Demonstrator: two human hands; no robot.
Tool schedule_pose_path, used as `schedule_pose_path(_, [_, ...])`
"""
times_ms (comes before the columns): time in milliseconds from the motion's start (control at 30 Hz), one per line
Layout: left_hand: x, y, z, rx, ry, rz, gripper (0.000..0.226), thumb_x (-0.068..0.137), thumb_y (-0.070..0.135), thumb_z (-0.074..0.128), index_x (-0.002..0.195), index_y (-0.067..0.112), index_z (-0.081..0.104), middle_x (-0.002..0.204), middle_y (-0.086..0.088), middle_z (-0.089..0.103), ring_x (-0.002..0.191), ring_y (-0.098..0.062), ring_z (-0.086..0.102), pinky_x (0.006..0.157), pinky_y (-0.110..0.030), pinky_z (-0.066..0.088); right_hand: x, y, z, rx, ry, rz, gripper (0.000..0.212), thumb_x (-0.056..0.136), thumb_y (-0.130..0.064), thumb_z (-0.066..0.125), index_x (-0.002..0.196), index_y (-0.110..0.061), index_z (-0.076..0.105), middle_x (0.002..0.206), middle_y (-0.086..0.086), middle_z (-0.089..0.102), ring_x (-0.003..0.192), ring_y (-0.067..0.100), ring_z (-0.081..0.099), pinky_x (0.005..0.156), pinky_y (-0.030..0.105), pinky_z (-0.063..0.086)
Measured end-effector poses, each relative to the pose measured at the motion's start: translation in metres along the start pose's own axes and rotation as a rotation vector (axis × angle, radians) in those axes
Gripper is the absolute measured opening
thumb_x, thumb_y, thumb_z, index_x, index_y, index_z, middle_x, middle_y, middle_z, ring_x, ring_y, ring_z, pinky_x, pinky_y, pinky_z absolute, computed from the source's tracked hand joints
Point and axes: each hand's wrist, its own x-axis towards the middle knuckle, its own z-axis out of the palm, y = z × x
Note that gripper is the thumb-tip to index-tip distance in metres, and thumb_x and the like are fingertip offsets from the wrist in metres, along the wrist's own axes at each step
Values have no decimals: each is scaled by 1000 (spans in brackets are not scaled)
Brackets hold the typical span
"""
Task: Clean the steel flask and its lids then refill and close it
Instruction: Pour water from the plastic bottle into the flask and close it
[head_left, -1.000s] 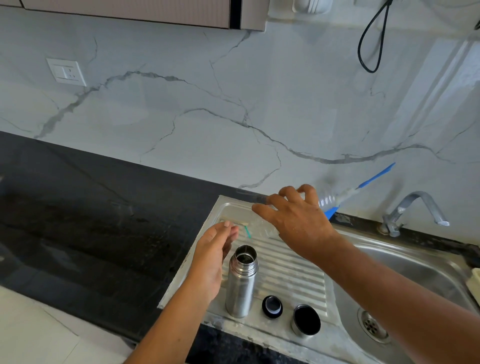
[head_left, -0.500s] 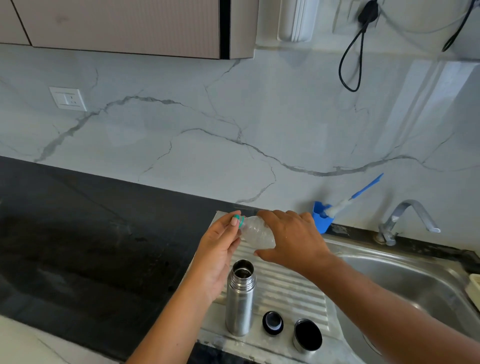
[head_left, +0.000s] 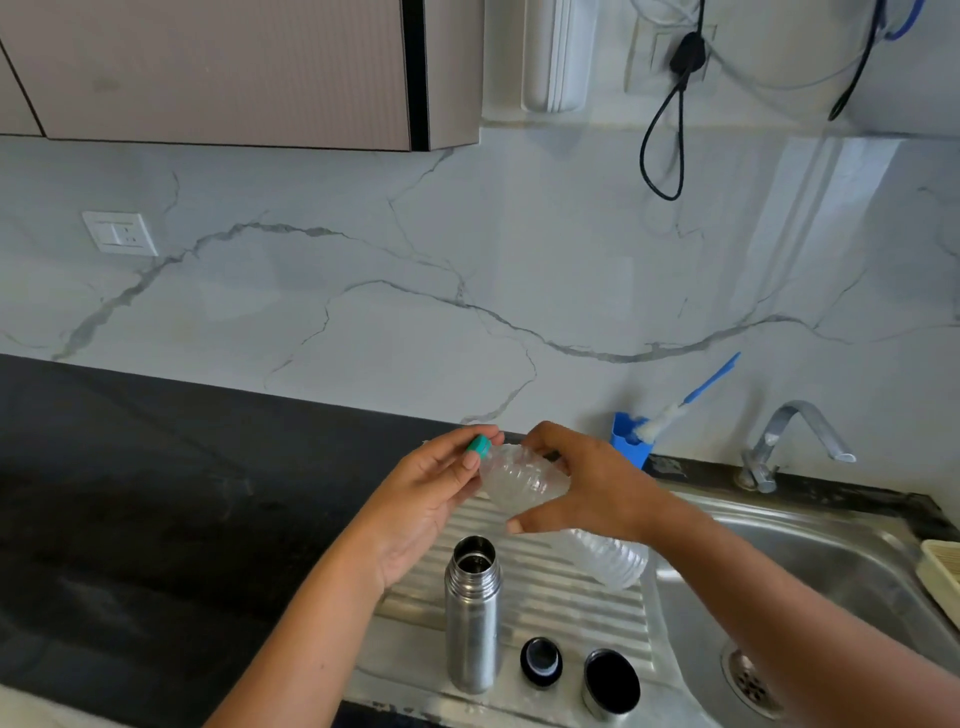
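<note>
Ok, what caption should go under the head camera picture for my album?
Left hand pinches the green cap, right hand grips the bottle, near the open flask.

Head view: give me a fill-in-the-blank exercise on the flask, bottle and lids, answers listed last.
The steel flask stands upright on the drainboard with its mouth ____.
____ lids lie beside it: a black stopper and a steel cup lid.
____ of the person's hands hold the clear plastic bottle: the left hand pinches its teal cap, the right hand grips its body.
The bottle brush sits in a ____ holder.
Answers: open, two, both, blue.
</note>
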Motion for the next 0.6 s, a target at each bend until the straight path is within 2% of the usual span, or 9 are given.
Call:
schedule_pose_path(67, [1,9,-1,19,-72,6,34,94,15,61,126,12,71,137,-10,67,131,-29,59,118,-51,42,-1,1,-11,199,-82,33,54,66,-40,95,112,-36,67,105,-17,71,99,1,67,94,27,53])
schedule_pose_path(133, [4,16,-1,58,-128,19,32,96,18,61,126,11,69,140,-10,65,135,-33,56,118,-51,41,-2,3,-19,374,-174,49,50,71,-32,92,117,-31,72,111,-7,76,106,13,71,102,38,53])
schedule_pose_path(200, [8,23,2,109,-169,40,34,95,30,69,125,16,73,143,-9,64,139,-33,53,120,-54,38,-1,7,-24,529,-228,56,54,74,-32,88,123,-20,69,117,8,75,112,27,70,107,49,50])
schedule_pose_path(267, [10,29,9,126,-207,59,41,88,46,78,122,24,75,143,-7,64,139,-29,53,118,-50,40,-1,13,-27,645,-277,52,64,75,-37,83,127,-5,64,121,20,71,112,35,69,109,52,47])
schedule_pose_path(367, [15,37,18,130,-268,73,43,84,51,80,120,29,76,140,-3,66,136,-23,56,109,-39,49,0,18,-28,762,-363,26,72,75,-52,80,122,1,67,118,30,68,99,36,72,93,43,56])
schedule_pose_path(467, [22,41,22,121,-339,70,39,85,48,80,118,28,77,137,-2,68,134,-21,57,107,-37,49,1,25,-25,921,-447,36,68,72,-55,81,117,-5,71,110,22,72,88,30,74,81,36,57])
schedule_pose_path(600, [32,41,24,104,-422,37,35,85,43,81,116,28,78,132,-2,70,131,-20,60,105,-34,50,2,35,-19,1026,-511,30,76,72,-55,80,123,-1,64,110,19,72,80,27,73,76,35,57])
